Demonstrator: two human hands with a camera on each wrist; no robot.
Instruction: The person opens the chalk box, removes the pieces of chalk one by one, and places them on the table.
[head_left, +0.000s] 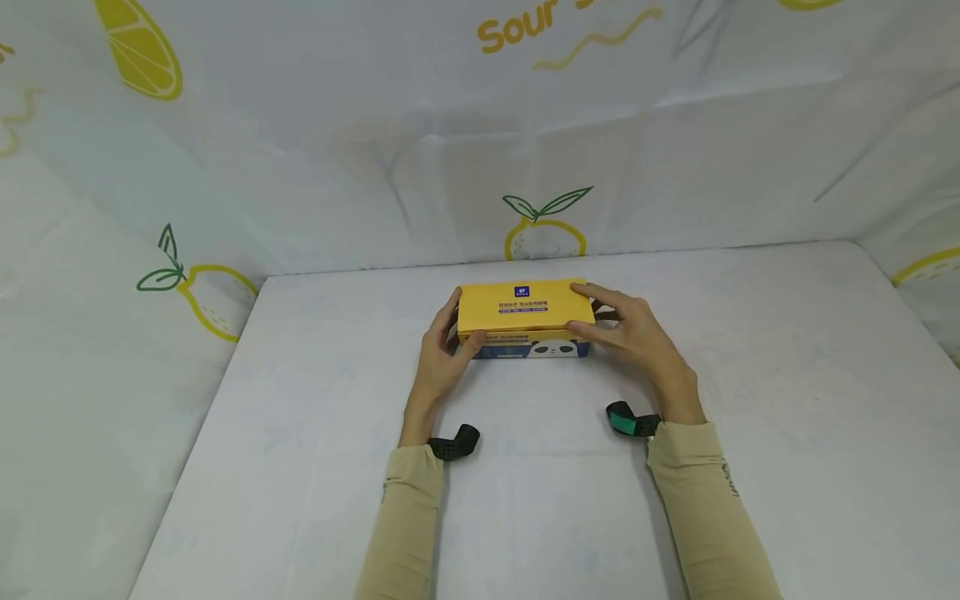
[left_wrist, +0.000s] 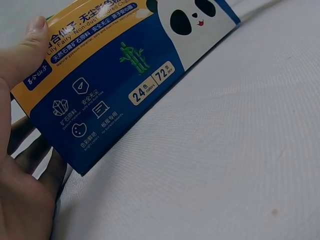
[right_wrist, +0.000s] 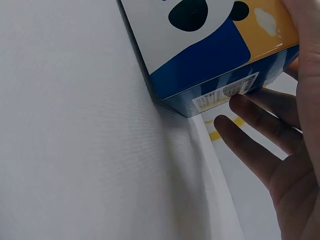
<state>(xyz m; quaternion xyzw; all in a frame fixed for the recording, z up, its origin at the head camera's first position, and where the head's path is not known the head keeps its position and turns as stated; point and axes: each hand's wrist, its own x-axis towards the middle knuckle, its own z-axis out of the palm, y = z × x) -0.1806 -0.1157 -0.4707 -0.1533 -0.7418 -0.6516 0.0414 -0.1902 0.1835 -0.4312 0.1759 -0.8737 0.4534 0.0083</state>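
Observation:
A yellow and blue chalk box [head_left: 525,310] sits on the white cloth toward the back of the table, its yellow lid facing up. A panda and the print "24 colors 72 pcs" show on its front [left_wrist: 125,75] in the left wrist view. My left hand [head_left: 441,357] grips the box's left end, thumb at the front top corner and fingers along the side. At the right end my right hand [head_left: 637,335] holds the lid's edge between thumb and forefinger. Its other fingers [right_wrist: 250,145] spread beside the barcoded end, in the right wrist view.
White cloth [head_left: 540,500] covers the table. Behind it rises a white curtain [head_left: 337,192] printed with lemons, meeting the table's back edge close behind the box. Black cameras [head_left: 455,443] are strapped at both wrists, below tan sleeves.

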